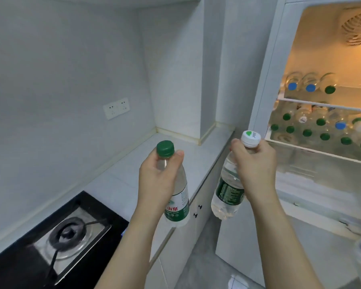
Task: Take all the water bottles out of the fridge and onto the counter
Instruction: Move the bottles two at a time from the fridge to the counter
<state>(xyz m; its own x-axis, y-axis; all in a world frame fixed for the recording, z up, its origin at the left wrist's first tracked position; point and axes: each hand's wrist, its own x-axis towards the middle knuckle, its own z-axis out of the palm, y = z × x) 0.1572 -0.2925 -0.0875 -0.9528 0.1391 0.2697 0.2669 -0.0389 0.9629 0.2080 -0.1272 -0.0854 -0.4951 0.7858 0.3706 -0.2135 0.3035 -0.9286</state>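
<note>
A bottle in each hand, held up between bench and open fridge.

The left hand [157, 178] grips the green-capped bottle [176, 197] by its neck over the bench [175, 155]; the right hand [253, 163] grips the white-capped bottle [227, 190] beside the fridge [265, 80], where more bottles [319, 130] lie on its shelves.

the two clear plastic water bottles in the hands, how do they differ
The left hand grips a green-capped clear plastic bottle with a light green label, over the white counter. The right hand grips a white-capped clear plastic bottle with a dark green label, tilted, off the counter. Both are gripped near the neck.
</note>
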